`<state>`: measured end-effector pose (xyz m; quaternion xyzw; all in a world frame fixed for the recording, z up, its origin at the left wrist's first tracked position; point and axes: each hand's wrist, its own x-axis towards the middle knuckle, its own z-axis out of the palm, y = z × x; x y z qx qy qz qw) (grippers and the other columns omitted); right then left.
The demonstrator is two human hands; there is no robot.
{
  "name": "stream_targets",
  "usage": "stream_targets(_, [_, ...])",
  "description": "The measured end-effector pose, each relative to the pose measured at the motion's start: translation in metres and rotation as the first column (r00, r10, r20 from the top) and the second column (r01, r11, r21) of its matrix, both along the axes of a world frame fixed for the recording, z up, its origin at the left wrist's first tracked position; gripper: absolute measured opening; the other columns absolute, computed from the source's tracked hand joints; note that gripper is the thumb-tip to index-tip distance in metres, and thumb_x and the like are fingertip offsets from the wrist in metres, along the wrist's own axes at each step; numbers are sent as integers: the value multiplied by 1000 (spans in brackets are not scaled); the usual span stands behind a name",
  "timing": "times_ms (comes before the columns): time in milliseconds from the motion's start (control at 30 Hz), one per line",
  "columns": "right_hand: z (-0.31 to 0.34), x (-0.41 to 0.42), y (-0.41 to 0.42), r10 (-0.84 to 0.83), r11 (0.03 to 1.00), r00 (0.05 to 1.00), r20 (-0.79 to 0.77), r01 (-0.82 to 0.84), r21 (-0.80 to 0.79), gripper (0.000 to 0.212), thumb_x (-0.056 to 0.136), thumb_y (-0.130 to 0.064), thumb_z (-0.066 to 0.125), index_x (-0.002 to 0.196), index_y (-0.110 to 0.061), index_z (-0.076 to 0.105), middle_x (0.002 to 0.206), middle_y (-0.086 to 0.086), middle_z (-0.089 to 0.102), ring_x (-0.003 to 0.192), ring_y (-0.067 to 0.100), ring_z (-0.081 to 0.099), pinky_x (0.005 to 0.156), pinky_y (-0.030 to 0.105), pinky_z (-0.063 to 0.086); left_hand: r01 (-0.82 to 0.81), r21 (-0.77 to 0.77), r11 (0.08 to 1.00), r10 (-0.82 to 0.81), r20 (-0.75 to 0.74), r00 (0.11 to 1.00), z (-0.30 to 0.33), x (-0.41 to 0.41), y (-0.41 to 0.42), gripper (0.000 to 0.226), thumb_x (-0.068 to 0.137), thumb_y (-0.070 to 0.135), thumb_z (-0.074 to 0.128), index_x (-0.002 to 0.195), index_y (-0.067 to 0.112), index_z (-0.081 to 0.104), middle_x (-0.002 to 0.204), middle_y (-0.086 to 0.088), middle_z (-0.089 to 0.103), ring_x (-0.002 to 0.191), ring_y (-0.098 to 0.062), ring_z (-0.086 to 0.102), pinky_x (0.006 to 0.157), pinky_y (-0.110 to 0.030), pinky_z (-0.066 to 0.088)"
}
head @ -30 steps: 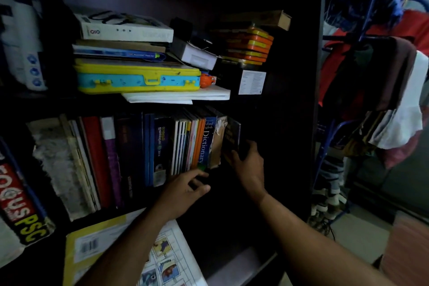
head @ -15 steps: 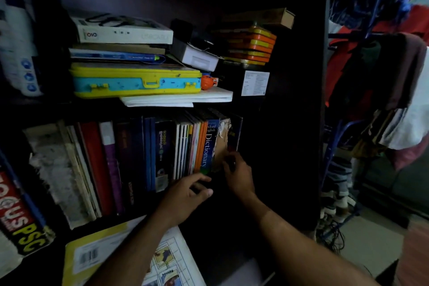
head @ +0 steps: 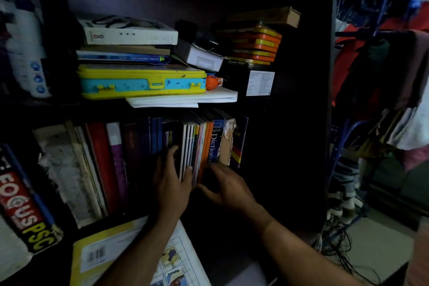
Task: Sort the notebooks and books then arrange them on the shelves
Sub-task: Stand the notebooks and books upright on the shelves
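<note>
Nearest the camera, a yellow-edged booklet (head: 130,253) lies flat and loose below the shelf edge, with a thick "FOCUS PSC" book (head: 25,211) leaning at the far left; both look unsorted, so some of the job seems left. Just beyond, on the lower shelf (head: 267,169), the left hand (head: 171,183) lies flat against the spines of the upright row, fingers (head: 170,154) spread and extended, gripping nothing. The right hand (head: 226,186) sits just right of it, fingers loosely curled and apart, thumb reaching toward the foot of the thin notebooks (head: 193,144); whether it pinches one, I cannot tell. The blue dictionary (head: 216,144) stands directly above the right hand's fingertips, a torn-spined book (head: 226,144) beside it. Most of the row stands upright already, so the sorting here seems well along, with squaring-up remaining. Farther up, the upper shelf carries a yellow case (head: 141,81) under flat books and boxes, not obviously arranged.
</note>
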<state>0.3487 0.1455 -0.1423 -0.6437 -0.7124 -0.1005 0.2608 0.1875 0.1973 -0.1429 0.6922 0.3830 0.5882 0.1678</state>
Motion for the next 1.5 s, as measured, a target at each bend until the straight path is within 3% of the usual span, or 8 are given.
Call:
stream_targets(300, [0, 0, 0, -170, 984, 982, -80, 174, 44, 43, 98, -55, 48, 133, -30, 42, 126, -3, 56, 107, 15, 55, 80, 28, 45, 511, -217, 832, -552, -225, 803, -11, 0, -4, 106, 92, 15, 71, 156, 42, -10, 161, 27, -18, 152, -1, -6, 122, -29, 14])
stream_targets(700, [-12, -19, -37, -119, 984, 917, -381, 58, -168, 26, 91, -46, 65, 112, -30, 59, 112, -12, 62, 100, 2, 58, 86, 20, 48, 447, -518, 729, -525, -4, 851, -8, 2, 4, 95, 94, 21, 68, 159, 42, 2, 163, 3, 29, 145, -20, 34, 117, -46, 34])
stream_targets(900, [-11, -67, -99, -92, 917, 977, -193, 7, -400, 88, 73, -92, 42, 142, -38, 42, 158, -11, 31, 148, 8, 19, 124, 36, 6, 613, -527, 589, -586, 243, 773, -2, -6, -3, 84, 97, -3, 56, 143, 61, 28, 155, 14, 36, 133, -5, 43, 114, -42, 41])
stream_targets(1033, [-5, -70, -100, -66, 906, 996, -66, 32, -421, 99, 65, -100, 29, 144, -40, 37, 161, -1, 25, 150, 17, 15, 123, 45, 5, 424, -582, 694, -549, -48, 834, 17, -7, -13, 78, 102, 10, 54, 158, 45, 11, 145, 12, 36, 131, -10, 39, 102, -29, 39])
stream_targets(1200, [-11, -67, -93, -114, 912, 990, -81, 72, -404, 71, 81, -85, 47, 137, -41, 49, 153, -4, 37, 144, 18, 28, 120, 46, 13, 368, -722, 586, -601, -83, 795, 65, -43, -12, 50, 101, 15, 58, 149, 15, 42, 138, -11, 57, 121, -20, 56, 93, -30, 47])
stream_targets(1300, [-17, -60, -89, -121, 932, 983, -140, 64, -357, 63, 86, -78, 47, 136, -39, 51, 145, -6, 45, 137, 19, 38, 115, 43, 19, 291, -669, 684, -605, -298, 738, 75, -90, -35, 37, 101, 22, 59, 138, 20, 52, 123, -10, 63, 110, -19, 60, 87, -34, 51])
stream_targets(1400, [-15, -62, -90, -106, 941, 981, -162, 46, -334, 53, 92, -68, 48, 138, -41, 46, 137, -4, 51, 131, 23, 45, 111, 43, 24, -82, -483, 872, -298, -656, 694, 33, -150, -76, 56, 93, 53, 62, 141, 24, 51, 134, -7, 60, 120, -25, 59, 100, -35, 47])
stream_targets(1500, [-14, -63, -93, -103, 938, 983, -150, 46, -343, 43, 97, -59, 48, 136, -42, 49, 135, -2, 54, 128, 26, 47, 110, 44, 27, -333, -378, 864, -141, -816, 561, -8, -178, -128, 83, 87, 80, 41, 153, 30, 36, 158, -3, 39, 143, -25, 38, 114, -36, 33])
